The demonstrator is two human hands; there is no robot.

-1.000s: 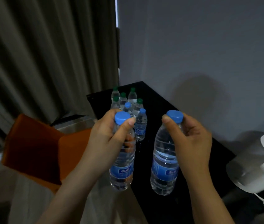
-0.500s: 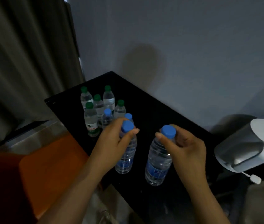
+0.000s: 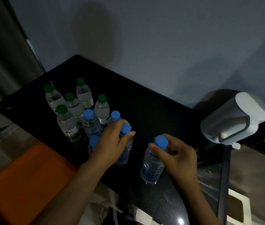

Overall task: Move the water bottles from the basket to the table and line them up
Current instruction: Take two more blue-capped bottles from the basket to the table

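Left hand is gripping a clear, blue-capped plastic water bottle by the neck; right hand is clamping a second blue-capped bottle. Both are standing on the black counter, seemingly being aligned.

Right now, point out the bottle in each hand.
Left blue-capped clear plastic bottle (image 3: 126, 127), in left hand (image 3: 112, 143): head view, cap.
Right blue-capped clear plastic bottle (image 3: 151, 167), in right hand (image 3: 180, 157): head view, body.

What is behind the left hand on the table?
Three blue-capped bottles stand close behind the left hand, five green-capped bottles beyond them. The hand covers most of two blue ones, so their bases cannot be seen.
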